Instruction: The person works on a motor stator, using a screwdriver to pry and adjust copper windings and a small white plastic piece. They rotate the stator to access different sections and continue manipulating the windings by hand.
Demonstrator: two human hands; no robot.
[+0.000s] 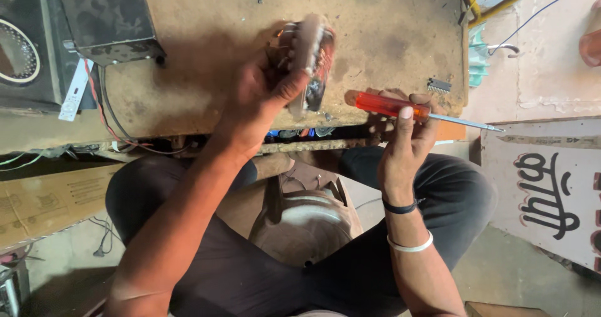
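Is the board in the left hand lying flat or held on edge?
On edge: the left hand holds the board upright above the table.

The scene is being lit by soft, even daylight, brighter at the right. A soft shadow is being cast on the workbench (206, 54) beneath the left hand (263, 91). The held circuit assembly (307, 60) is being rendered motion-blurred.

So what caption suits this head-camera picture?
Seated at a worn workbench, left hand grips a circuit board, right hand holds a red-handled screwdriver.
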